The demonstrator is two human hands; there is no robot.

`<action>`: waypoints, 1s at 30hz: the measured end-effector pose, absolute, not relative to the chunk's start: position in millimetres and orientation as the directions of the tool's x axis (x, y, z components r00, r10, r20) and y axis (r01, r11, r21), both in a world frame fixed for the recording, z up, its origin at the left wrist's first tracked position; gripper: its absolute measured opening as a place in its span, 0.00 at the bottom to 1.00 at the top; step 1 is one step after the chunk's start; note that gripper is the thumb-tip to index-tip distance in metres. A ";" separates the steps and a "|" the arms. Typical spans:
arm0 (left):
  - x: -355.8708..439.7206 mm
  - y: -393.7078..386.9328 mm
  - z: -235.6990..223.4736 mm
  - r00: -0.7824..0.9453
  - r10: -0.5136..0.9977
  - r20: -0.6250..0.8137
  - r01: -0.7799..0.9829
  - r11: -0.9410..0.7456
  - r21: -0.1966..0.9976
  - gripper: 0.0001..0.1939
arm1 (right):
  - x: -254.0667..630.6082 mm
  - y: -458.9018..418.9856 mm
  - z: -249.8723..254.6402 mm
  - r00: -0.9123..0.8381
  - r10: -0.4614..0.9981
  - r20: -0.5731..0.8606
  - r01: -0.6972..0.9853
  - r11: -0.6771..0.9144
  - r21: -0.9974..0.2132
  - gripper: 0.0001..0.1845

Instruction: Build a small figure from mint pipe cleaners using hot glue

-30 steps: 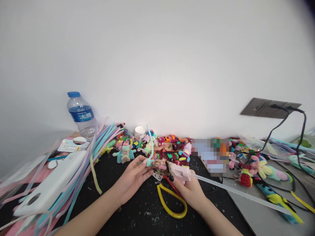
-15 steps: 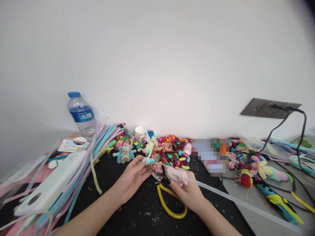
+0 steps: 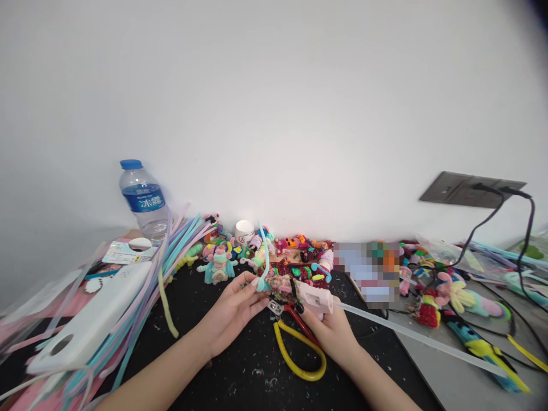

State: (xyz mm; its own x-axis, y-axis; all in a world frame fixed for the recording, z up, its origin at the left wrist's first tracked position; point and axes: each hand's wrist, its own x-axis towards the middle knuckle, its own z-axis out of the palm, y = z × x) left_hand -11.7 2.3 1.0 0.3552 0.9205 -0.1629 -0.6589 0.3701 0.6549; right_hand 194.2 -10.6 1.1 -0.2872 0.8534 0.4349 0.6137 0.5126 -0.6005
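My left hand pinches a light-blue fuzzy pipe cleaner near its curled lower end, and its free length points upward. My right hand is wrapped round a pale pink hot glue gun. The gun's front part is crusted and brownish and faces left, close to the pipe cleaner by my left fingertips; whether they touch I cannot tell. A long translucent glue stick runs out of the gun's back to the right. Below the gun lie pliers with a yellow and a red handle, partly covered by my right hand.
Several colourful pipe-cleaner figures line the back of the black mat. A bundle of pipe cleaners, a white plastic piece and a water bottle are left. A paper cup stands behind; cables hang right.
The glue gun and my right hand have shifted slightly right. The pipe cleaner in my left hand has moved right too and its tip tilts differently. More of the pliers' red handle shows.
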 end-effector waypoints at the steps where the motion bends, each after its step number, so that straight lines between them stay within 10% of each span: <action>1: -11.6 1.9 1.1 0.362 0.919 -0.158 -0.654 0.371 0.659 0.03 | 194.0 -10.6 1.2 -0.287 0.858 0.427 0.610 0.507 -0.608 0.11; 22: -11.4 6.0 -2.4 0.288 0.947 -0.143 -0.699 0.310 0.644 0.04 | 190.4 -15.7 7.2 -0.391 0.822 0.414 0.602 0.569 -0.561 0.10; 30: -15.7 8.8 -2.9 0.180 0.971 -0.159 -0.657 0.239 0.715 0.05 | 197.5 -10.4 6.6 -0.186 0.877 0.443 0.732 0.425 -0.533 0.07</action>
State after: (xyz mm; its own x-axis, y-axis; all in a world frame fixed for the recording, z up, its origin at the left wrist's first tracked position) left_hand -15.7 8.8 -2.9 0.1799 0.9708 -0.1588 -0.6568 0.2387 0.7153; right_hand 197.5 -10.4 6.6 -0.1864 0.8768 0.4433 0.7320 0.4249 -0.5325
